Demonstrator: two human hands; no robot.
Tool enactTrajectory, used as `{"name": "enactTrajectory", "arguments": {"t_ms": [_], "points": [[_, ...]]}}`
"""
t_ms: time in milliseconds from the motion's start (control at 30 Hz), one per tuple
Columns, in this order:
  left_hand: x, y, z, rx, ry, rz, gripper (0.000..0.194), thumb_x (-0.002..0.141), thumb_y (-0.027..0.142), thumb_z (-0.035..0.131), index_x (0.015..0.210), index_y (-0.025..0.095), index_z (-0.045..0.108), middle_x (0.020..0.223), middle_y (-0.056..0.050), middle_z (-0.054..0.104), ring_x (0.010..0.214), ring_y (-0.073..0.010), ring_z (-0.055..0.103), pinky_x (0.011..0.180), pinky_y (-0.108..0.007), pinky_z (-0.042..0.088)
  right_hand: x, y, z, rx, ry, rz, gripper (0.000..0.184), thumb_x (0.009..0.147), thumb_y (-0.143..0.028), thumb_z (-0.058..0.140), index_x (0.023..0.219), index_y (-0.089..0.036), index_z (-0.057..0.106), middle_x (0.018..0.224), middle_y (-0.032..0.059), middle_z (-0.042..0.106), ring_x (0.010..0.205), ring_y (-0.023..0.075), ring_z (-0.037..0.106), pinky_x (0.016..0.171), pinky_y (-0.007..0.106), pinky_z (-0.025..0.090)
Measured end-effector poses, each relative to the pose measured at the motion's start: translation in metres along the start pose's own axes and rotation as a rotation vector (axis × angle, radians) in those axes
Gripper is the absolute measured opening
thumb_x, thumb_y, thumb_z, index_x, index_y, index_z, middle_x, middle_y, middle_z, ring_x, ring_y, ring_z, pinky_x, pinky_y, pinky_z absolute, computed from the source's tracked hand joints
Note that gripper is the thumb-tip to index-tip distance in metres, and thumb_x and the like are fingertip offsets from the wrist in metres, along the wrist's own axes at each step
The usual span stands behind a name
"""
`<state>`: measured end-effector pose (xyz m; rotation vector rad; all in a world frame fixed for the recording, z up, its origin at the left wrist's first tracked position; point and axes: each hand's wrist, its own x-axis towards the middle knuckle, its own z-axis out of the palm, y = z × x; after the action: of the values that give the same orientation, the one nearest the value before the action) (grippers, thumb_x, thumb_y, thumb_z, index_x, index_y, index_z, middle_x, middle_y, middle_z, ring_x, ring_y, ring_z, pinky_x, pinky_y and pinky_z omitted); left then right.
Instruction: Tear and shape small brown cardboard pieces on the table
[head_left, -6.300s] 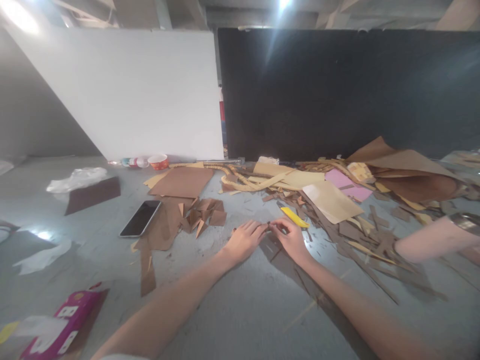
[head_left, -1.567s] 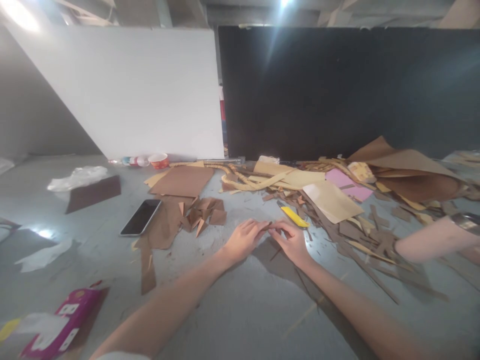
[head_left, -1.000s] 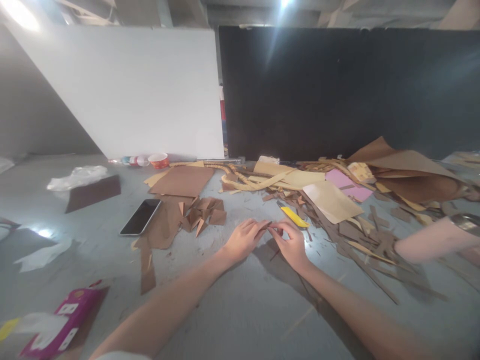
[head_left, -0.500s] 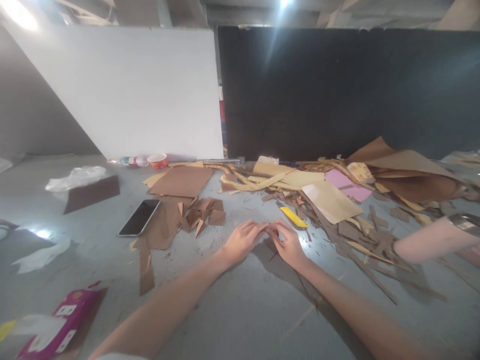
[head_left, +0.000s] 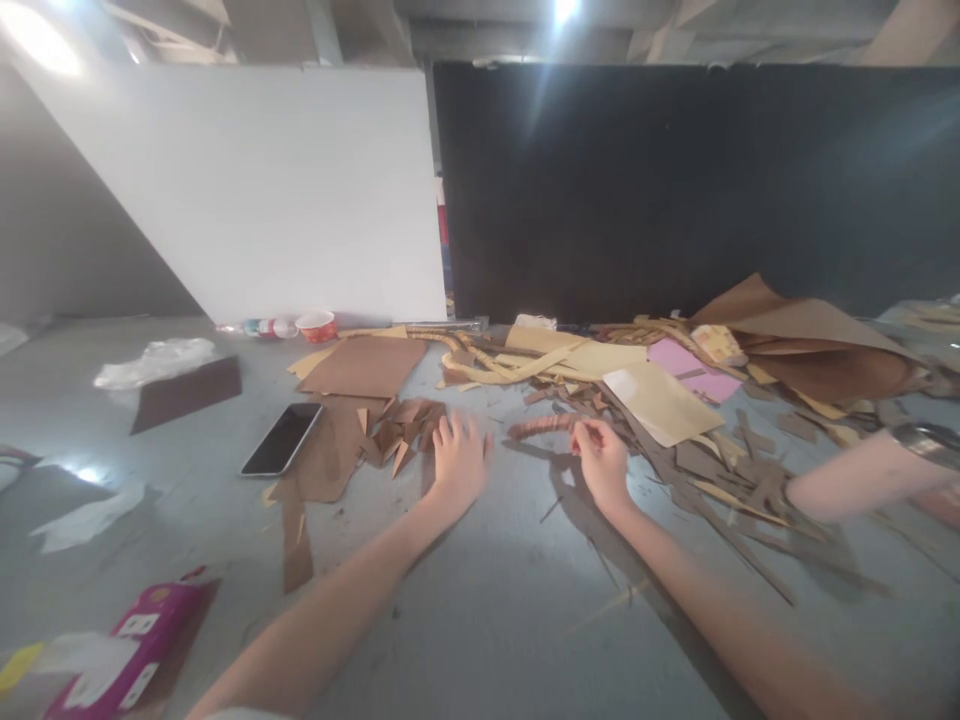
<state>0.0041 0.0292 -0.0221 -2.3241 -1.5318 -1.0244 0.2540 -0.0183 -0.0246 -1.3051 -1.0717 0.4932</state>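
My right hand (head_left: 602, 462) is closed, its thumb and fingertips pinching the right end of a ridged brown strip (head_left: 541, 427). This strip looks like folded paper pieces joined in a row and curves out to the left just above the table. My left hand (head_left: 459, 462) is open, fingers spread and slightly blurred, at the right edge of a small heap of folded brown paper pieces (head_left: 397, 430). Whether its fingers touch the heap I cannot tell. The yellow cutter is not visible; my right hand covers the spot where it lay.
A phone (head_left: 283, 440) lies left of the heap, by brown paper sheets (head_left: 364, 365). Paper scraps (head_left: 697, 465) and a cream sheet (head_left: 660, 400) spread to the right, near a pink tumbler (head_left: 855, 480) lying tilted. A purple packet (head_left: 154, 630) is at lower left.
My hands were together at the middle and have parted. The left let go, moved left to the paper heap and opened; the right shifted right, and the brown strip now shows in it.
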Motion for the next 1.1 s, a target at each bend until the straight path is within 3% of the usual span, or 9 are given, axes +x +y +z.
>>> {"name": "enactTrajectory", "arguments": {"t_ms": [67,167,333,433,500,600,733,900,1100], "points": [[-0.005,-0.001,0.007,-0.001,-0.068,0.001,0.032,0.103,0.033,0.056,0.126,0.012,0.063,0.139,-0.028,0.061,0.131,-0.0446,0.058,0.103,-0.067,0.05,0.005,0.005,-0.001,0.064,0.059,0.019,0.041,0.1,-0.063,0.057,0.105,-0.022,0.061,0.094,0.0111,0.076,0.08,0.026,0.074,0.069,0.038,0.059],[-0.009,0.007,0.009,-0.166,-0.231,0.18,0.021,0.102,0.022,0.056,0.119,0.015,0.065,0.148,-0.023,0.058,0.129,-0.0364,0.063,0.105,-0.058,0.055,0.005,0.005,0.001,0.101,-0.066,0.033,0.045,0.101,-0.064,0.055,0.114,-0.022,0.064,0.119,0.017,0.076,0.093,0.0289,0.077,0.073,0.04,0.061],[-0.008,0.024,0.001,-0.467,-0.34,0.387,0.033,0.103,0.015,0.051,0.134,0.023,0.061,0.159,-0.013,0.052,0.144,-0.0255,0.056,0.114,-0.045,0.055,-0.004,-0.005,0.006,-0.036,-0.272,-0.003,0.041,0.101,-0.06,0.057,0.107,-0.024,0.075,0.116,0.0131,0.078,0.099,0.0303,0.074,0.078,0.041,0.061],[-0.006,0.022,0.0,-0.47,-0.294,0.308,0.04,0.1,0.011,0.056,0.139,0.021,0.058,0.155,-0.015,0.054,0.144,-0.0278,0.055,0.117,-0.052,0.052,-0.007,-0.007,0.005,-0.079,-0.316,-0.022,0.039,0.102,-0.059,0.056,0.105,-0.025,0.075,0.112,0.0109,0.078,0.099,0.0298,0.073,0.085,0.043,0.058],[-0.005,0.019,0.001,-0.447,-0.28,0.253,0.032,0.1,0.014,0.06,0.131,0.019,0.063,0.146,-0.016,0.061,0.137,-0.0297,0.06,0.113,-0.054,0.055,-0.007,-0.007,0.005,-0.086,-0.332,-0.025,0.039,0.102,-0.058,0.055,0.105,-0.025,0.074,0.109,0.0102,0.077,0.098,0.0295,0.073,0.087,0.043,0.058],[-0.004,0.016,0.004,-0.457,-0.298,0.248,0.012,0.102,0.018,0.061,0.111,0.019,0.07,0.129,-0.013,0.071,0.125,-0.0283,0.066,0.106,-0.049,0.058,-0.007,-0.007,0.004,-0.114,-0.359,-0.029,0.037,0.103,-0.055,0.053,0.104,-0.024,0.073,0.109,0.0098,0.077,0.097,0.0282,0.073,0.086,0.041,0.057],[-0.001,0.017,0.002,-0.502,-0.322,0.214,0.006,0.102,0.019,0.065,0.104,0.019,0.071,0.109,-0.008,0.076,0.109,-0.0259,0.067,0.096,-0.044,0.059,-0.008,-0.011,0.006,-0.195,-0.396,-0.074,0.032,0.103,-0.048,0.052,0.105,-0.022,0.072,0.107,0.009,0.077,0.099,0.0265,0.072,0.088,0.039,0.056],[0.003,0.02,-0.004,-0.6,-0.362,0.188,0.009,0.103,0.025,0.065,0.104,0.02,0.073,0.109,-0.006,0.076,0.11,-0.0251,0.065,0.099,-0.042,0.055,-0.011,-0.011,0.006,-0.271,-0.506,-0.155,0.027,0.1,-0.042,0.06,0.117,-0.024,0.071,0.112,0.0076,0.076,0.102,0.025,0.07,0.092,0.039,0.055],[0.002,0.02,-0.002,-0.65,-0.395,0.138,0.009,0.101,0.022,0.065,0.101,0.021,0.074,0.118,-0.008,0.077,0.121,-0.0264,0.067,0.108,-0.044,0.053,-0.013,-0.005,0.01,-0.355,-0.634,-0.41,0.026,0.098,-0.029,0.067,0.124,-0.026,0.069,0.127,0.0108,0.069,0.122,0.0293,0.063,0.108,0.049,0.051]]}}
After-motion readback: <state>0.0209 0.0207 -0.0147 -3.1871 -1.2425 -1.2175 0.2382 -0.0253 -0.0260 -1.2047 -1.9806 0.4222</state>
